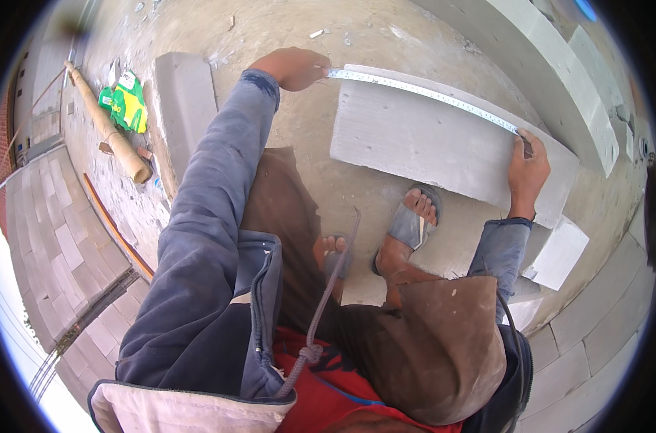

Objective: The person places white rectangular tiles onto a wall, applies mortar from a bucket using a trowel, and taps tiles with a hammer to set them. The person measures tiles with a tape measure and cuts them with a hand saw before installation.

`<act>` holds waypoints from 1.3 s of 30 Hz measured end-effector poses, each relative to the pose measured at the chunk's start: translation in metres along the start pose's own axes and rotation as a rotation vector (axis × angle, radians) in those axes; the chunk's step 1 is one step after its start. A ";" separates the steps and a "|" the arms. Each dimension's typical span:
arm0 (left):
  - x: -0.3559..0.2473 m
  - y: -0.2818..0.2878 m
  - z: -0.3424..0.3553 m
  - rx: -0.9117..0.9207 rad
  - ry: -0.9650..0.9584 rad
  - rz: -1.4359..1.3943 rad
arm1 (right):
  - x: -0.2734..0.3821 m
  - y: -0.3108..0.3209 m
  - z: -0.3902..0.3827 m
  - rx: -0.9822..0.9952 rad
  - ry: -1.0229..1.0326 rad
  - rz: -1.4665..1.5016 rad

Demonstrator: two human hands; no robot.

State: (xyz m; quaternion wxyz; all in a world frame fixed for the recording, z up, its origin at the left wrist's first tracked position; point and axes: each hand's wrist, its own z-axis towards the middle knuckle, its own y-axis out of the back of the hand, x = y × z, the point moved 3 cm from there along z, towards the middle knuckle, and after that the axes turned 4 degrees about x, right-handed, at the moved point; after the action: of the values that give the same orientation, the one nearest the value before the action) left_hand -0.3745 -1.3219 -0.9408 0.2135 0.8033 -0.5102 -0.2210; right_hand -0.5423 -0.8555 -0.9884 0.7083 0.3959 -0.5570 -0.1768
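Observation:
A white tape measure blade (429, 95) stretches along the far edge of a grey concrete block (414, 141) lying before me. My left hand (299, 68) is closed on the blade's left end, just beyond the block's far left corner. At the other end, my right hand (528, 169) has its fingers curled around the tape near the block's right side. The tape's case cannot be seen. My sandalled feet stand close to the block's near edge.
Another grey block (187, 108) lies left of my left arm. Beyond it are a cardboard tube (107, 123) and a green and yellow bag (126, 102). A long pale block (552, 79) stretches across the far right. A whitish block (557, 252) sits beside my right forearm.

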 end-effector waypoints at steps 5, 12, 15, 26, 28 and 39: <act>0.006 -0.017 0.016 -0.059 -0.039 -0.090 | -0.002 0.001 -0.002 -0.033 -0.058 -0.008; 0.001 -0.010 0.018 0.046 -0.067 -0.185 | -0.008 0.000 -0.003 -0.052 -0.112 -0.009; 0.000 -0.009 0.022 0.061 -0.077 -0.204 | -0.009 0.002 -0.004 -0.058 -0.133 -0.016; -0.009 0.002 0.022 0.040 -0.062 -0.159 | -0.006 0.006 0.003 -0.090 -0.022 -0.080; 0.000 -0.004 0.039 0.035 -0.100 -0.113 | -0.013 0.008 0.005 -0.111 -0.009 -0.075; 0.013 -0.004 0.055 0.092 -0.245 -0.306 | -0.012 -0.001 0.020 -0.163 0.053 -0.054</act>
State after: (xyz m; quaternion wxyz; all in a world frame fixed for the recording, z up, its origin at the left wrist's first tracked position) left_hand -0.3984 -1.3387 -0.9896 0.0769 0.8476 -0.4137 -0.3233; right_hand -0.5649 -0.8552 -0.9956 0.7476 0.3565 -0.5109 -0.2302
